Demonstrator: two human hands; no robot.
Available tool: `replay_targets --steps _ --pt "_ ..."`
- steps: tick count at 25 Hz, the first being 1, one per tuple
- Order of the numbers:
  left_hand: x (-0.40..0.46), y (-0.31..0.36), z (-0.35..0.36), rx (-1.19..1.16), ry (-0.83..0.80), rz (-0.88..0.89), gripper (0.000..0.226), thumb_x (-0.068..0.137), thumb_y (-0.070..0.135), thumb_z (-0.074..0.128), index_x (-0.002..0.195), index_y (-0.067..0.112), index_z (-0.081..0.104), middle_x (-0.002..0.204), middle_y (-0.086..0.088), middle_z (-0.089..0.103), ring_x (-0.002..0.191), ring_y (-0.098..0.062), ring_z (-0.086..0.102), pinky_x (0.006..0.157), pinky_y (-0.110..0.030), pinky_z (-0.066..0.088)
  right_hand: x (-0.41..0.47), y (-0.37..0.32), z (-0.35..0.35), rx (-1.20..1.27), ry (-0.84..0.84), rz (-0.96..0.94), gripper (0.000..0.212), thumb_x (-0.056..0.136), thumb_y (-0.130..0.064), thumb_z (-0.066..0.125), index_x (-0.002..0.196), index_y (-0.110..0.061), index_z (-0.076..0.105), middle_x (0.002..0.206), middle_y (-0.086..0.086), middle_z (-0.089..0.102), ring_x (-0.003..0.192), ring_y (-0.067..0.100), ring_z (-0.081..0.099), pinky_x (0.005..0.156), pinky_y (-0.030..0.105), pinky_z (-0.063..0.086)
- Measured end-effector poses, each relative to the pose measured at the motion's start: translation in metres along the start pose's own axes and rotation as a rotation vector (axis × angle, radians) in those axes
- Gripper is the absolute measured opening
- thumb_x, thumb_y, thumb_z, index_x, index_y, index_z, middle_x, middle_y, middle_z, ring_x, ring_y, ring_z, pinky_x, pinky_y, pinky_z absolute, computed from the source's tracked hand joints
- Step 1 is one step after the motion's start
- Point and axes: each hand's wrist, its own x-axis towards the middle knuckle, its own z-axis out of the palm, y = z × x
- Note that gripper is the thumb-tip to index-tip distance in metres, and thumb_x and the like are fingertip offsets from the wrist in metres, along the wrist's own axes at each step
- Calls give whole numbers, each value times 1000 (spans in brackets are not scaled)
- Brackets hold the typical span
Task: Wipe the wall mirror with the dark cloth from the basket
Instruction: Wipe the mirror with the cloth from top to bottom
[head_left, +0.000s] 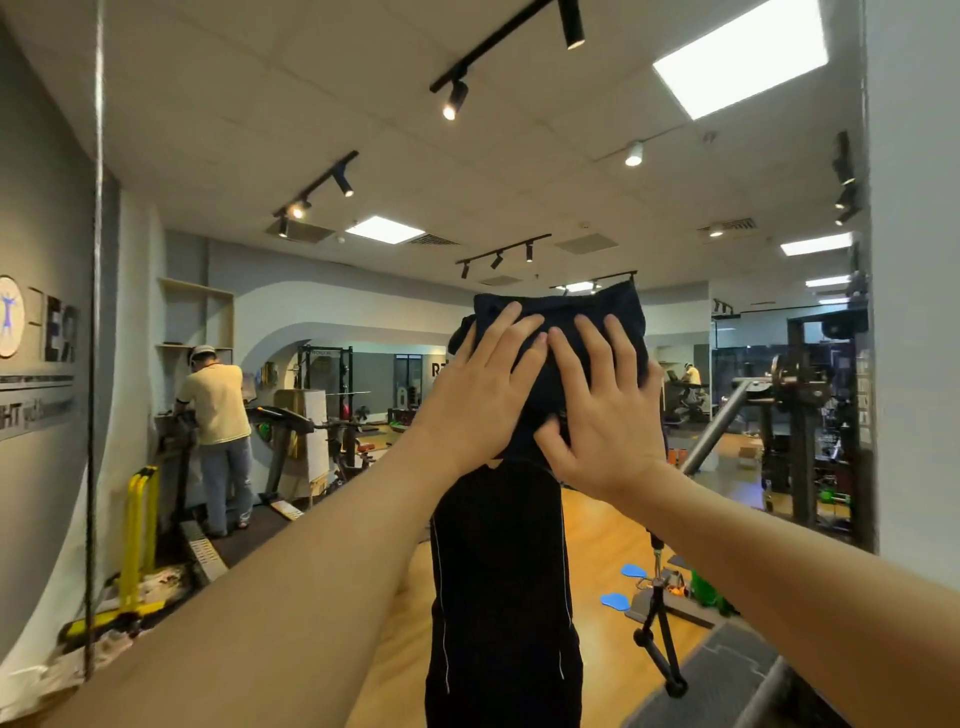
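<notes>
The wall mirror (519, 182) fills most of the head view and reflects a gym room. A dark cloth (587, 306) is pressed flat against the glass at centre, roughly at head height. My left hand (483, 389) lies on the cloth's left half, fingers spread and palm down. My right hand (608, 410) lies on its right half, fingers spread, thumb under the lower edge. Both hands pin the cloth to the mirror. Below the cloth the mirror shows my own dark-clothed reflection (498, 597). The basket is not in view.
The mirror's right edge meets a white wall (914, 260); a seam (96, 312) runs down its left side. In the reflection a person (218, 415) stands at a treadmill on the left, weight machines (800, 415) stand on the right, and a wooden floor lies between.
</notes>
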Motion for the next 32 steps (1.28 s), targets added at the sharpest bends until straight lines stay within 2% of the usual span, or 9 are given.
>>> replay_targets --steps 2,6,12,16,21,24,29,32 --pt "-20 -29 -9 1 -9 -2 65 94 28 38 153 4 32 161 -17 28 155 -33 14 120 -56 32 9 -35 6 1 -6 -11 85 82 -49 46 158 -14 35 163 18 32 153 41 24 116 61 28" --pt "-57 -83 -21 21 16 -19 63 93 21 51 151 4 35 160 -17 32 154 -34 18 119 -56 35 26 -96 18 11 -29 -24 85 83 -50 46 159 -15 33 164 18 31 154 42 22 118 62 27" --pt "-113 -162 -43 37 12 -37 63 90 21 42 150 4 36 159 -18 33 154 -35 21 118 -56 37 50 -191 35 31 -21 -53 83 85 -50 47 160 -16 32 165 17 30 154 41 21 121 62 20" --pt "-140 -208 -53 47 19 -46 63 91 17 54 150 5 36 159 -17 33 153 -34 21 114 -56 41 63 -241 46 46 -8 -55 82 86 -49 48 159 -15 33 164 18 31 153 42 22 121 64 21" --pt "-166 -251 -65 65 4 -51 58 96 26 40 150 5 37 158 -17 34 153 -35 24 116 -56 39 78 -291 56 55 11 -50 82 86 -50 45 159 -15 33 164 19 31 153 43 22 121 64 19" --pt "-180 -277 -74 79 -2 -52 59 97 25 45 151 4 35 159 -17 33 153 -34 22 117 -56 38 89 -318 59 65 14 -64 81 86 -52 43 158 -14 34 163 19 32 153 43 23 121 64 19" --pt "-209 -311 -89 58 -30 -127 71 90 14 66 153 6 34 162 -14 27 155 -31 18 120 -47 35 102 -365 71 79 33 -86 80 86 -50 44 157 -14 36 163 19 33 153 43 23 121 65 17" --pt "-232 -313 -89 59 -39 -132 73 86 9 69 151 1 36 159 -18 30 153 -35 21 120 -50 35 91 -379 78 85 31 -124 80 86 -49 47 157 -14 36 163 20 33 154 43 23 122 66 18"
